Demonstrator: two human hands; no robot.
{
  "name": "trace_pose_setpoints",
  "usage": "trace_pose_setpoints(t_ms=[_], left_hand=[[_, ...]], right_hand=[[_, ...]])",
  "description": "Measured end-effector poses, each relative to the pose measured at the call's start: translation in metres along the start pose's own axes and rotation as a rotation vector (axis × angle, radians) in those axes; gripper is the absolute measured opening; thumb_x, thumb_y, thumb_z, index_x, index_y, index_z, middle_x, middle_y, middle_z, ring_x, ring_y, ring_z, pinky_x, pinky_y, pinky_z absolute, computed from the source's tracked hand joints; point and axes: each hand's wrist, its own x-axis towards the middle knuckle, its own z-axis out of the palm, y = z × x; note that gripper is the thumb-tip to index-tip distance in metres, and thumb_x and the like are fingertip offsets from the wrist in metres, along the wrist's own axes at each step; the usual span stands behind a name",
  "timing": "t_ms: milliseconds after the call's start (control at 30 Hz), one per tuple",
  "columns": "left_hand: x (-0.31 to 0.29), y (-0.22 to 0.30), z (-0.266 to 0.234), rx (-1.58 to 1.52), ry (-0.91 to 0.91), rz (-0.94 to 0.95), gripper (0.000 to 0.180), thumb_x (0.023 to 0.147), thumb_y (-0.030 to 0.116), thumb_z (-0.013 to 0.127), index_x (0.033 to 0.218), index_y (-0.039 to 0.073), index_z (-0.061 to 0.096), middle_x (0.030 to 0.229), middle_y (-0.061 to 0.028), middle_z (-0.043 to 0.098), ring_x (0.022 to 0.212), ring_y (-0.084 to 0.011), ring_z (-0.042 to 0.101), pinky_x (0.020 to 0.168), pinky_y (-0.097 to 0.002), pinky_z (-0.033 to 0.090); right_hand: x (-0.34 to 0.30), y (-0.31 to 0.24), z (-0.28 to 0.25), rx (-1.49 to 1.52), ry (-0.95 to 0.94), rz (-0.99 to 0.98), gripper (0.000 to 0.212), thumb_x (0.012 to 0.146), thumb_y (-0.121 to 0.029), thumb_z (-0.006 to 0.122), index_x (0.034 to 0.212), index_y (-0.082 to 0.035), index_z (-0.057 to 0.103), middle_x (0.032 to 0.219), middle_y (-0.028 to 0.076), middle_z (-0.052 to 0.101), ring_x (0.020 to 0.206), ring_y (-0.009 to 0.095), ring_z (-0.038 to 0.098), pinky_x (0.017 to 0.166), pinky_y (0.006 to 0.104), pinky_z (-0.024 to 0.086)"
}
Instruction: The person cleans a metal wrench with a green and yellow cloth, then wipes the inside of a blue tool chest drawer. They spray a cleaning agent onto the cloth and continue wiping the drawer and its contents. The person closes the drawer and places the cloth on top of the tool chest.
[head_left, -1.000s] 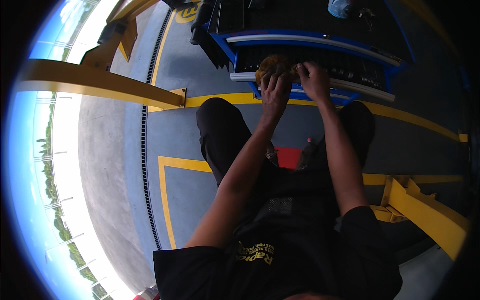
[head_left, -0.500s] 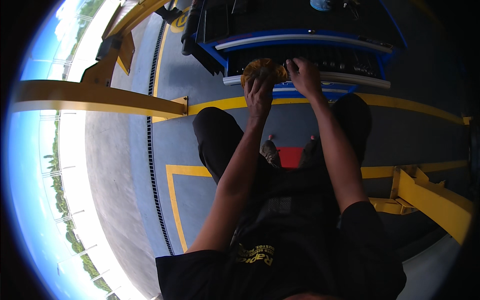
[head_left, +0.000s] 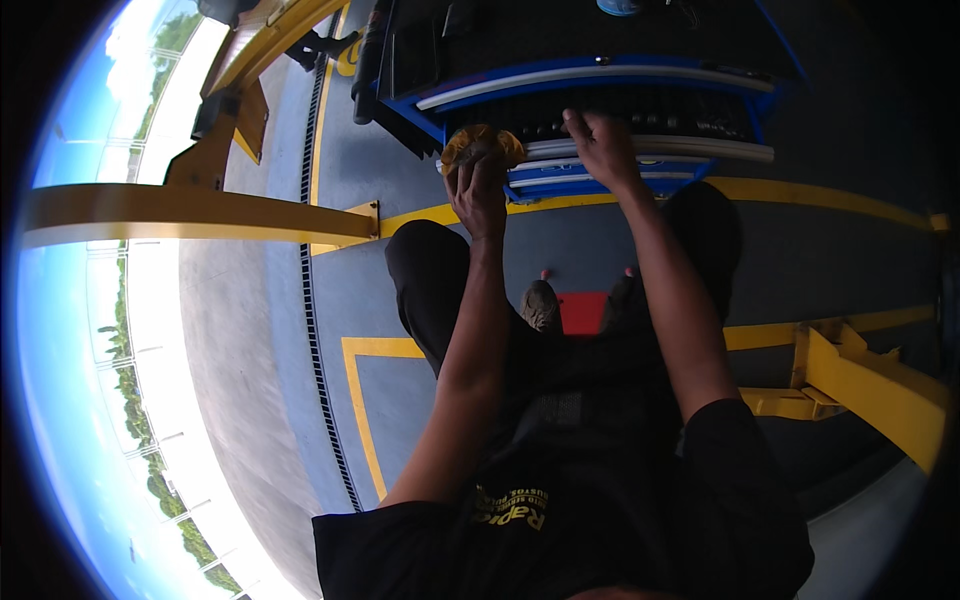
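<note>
My left hand point(head_left: 480, 195) is closed on a crumpled orange-yellow rag point(head_left: 512, 150), just left of the drawer's front edge. Over the pulled-out drawer point(head_left: 745, 152) of a blue tool cabinet is my right hand point(head_left: 605, 155), its fingers curled in and the thumb side toward the rag. Whether something small sits in those fingers I cannot make out. Inside the dark drawer lie rows of small shiny pieces that look like sockets point(head_left: 645, 122); my right hand covers some of them.
The cabinet's black top point(head_left: 540, 35) carries a blue round container point(head_left: 620, 6) at the far edge. A yellow steel beam point(head_left: 200, 212) stands at the left, another yellow steel arm point(head_left: 870, 385) at the right. Between my feet is a red patch point(head_left: 583, 312). Another person's leg point(head_left: 325, 45) shows far left.
My left hand has drawn the rag left and slightly down, away from my right hand. My right hand stays over the drawer, shifted a little left.
</note>
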Motion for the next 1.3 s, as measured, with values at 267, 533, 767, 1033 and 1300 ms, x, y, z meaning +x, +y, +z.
trace_pose_setpoints(t_ms=[267, 533, 767, 1033, 1300], left_hand=[[0.019, 0.073, 0.031, -0.143, -0.051, 0.258, 0.024, 0.087, 0.009, 0.082, 0.111, 0.012, 0.082, 0.121, -0.0065, 0.078, 0.122, -0.0298, 0.07, 0.105, -0.0474, 0.055], [0.014, 0.013, 0.0, -0.036, -0.044, 0.201, 0.029, 0.091, 0.009, 0.082, 0.118, 0.021, 0.081, 0.126, -0.0031, 0.08, 0.123, -0.0306, 0.072, 0.105, -0.0481, 0.057], [0.001, -0.017, -0.026, 0.085, 0.031, -0.034, 0.028, 0.09, 0.005, 0.076, 0.114, 0.019, 0.082, 0.122, -0.0058, 0.08, 0.119, -0.0308, 0.073, 0.108, -0.0476, 0.055], [-0.006, -0.016, -0.015, 0.123, 0.036, 0.035, 0.03, 0.093, 0.011, 0.079, 0.122, 0.019, 0.078, 0.123, -0.0049, 0.077, 0.121, -0.0337, 0.07, 0.106, -0.0512, 0.056], [0.0, 0.031, 0.006, 0.099, 0.077, 0.219, 0.03, 0.089, 0.009, 0.08, 0.118, 0.013, 0.081, 0.122, -0.0069, 0.078, 0.116, -0.0319, 0.072, 0.097, -0.0482, 0.059]], right_hand=[[0.002, 0.005, 0.013, 0.082, 0.106, -0.079, 0.052, 0.115, -0.047, 0.057, 0.104, 0.0, 0.075, 0.091, 0.023, 0.075, 0.085, 0.034, 0.077, 0.077, 0.043, 0.056], [0.0, 0.01, 0.002, 0.015, -0.012, -0.034, 0.058, 0.115, -0.053, 0.055, 0.111, -0.001, 0.079, 0.096, 0.018, 0.079, 0.089, 0.029, 0.078, 0.079, 0.0402, 0.057], [0.003, 0.007, 0.008, 0.018, 0.045, -0.067, 0.063, 0.115, -0.056, 0.051, 0.104, -0.002, 0.08, 0.088, 0.016, 0.079, 0.082, 0.026, 0.077, 0.076, 0.0395, 0.058], [0.005, 0.007, 0.014, -0.017, 0.027, -0.064, 0.061, 0.115, -0.055, 0.052, 0.102, -0.002, 0.08, 0.084, 0.016, 0.078, 0.075, 0.026, 0.076, 0.07, 0.0397, 0.056], [0.001, 0.009, 0.027, -0.001, 0.136, -0.075, 0.057, 0.115, -0.052, 0.055, 0.104, -0.002, 0.078, 0.092, 0.017, 0.079, 0.084, 0.028, 0.077, 0.075, 0.041, 0.057]])
